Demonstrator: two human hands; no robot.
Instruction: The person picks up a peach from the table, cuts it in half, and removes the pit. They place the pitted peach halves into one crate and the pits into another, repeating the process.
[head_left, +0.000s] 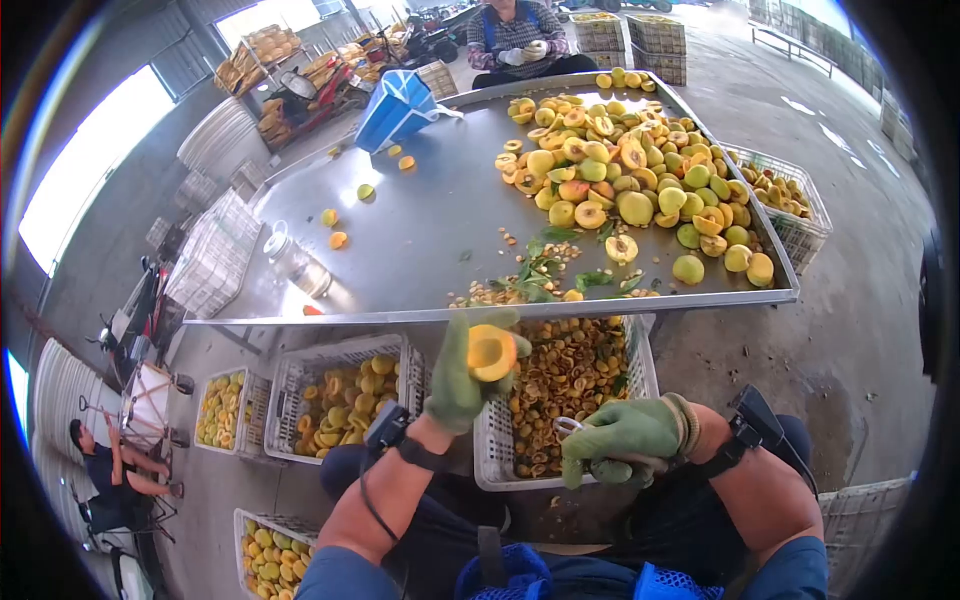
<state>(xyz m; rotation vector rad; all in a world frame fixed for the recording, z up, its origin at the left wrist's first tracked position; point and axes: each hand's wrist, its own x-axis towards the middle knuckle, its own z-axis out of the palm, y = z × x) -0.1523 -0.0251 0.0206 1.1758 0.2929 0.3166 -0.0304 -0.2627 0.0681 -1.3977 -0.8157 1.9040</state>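
Observation:
My left hand [457, 385], in a green glove, is closed around a peach half [491, 352] with its hollowed orange cut face showing. It hangs just in front of the metal table [420, 250], over the edge of a white crate [640, 360] full of pits and scraps [560, 385]. Over the right front of that crate, my right hand [625, 440], gloved too, is closed on a small tool with a metal loop [569, 425]; its handle is hidden in the fingers. A heap of whole and cut peaches [630, 165] covers the table's right side.
Loose pits and leaves [540, 275] lie along the table's front edge. A clear jar [297, 262] and a blue-white box [398, 108] stand on the left. Crates of peaches [345, 390] are on the floor to my left. A gloved co-worker [520, 45] sits across the table.

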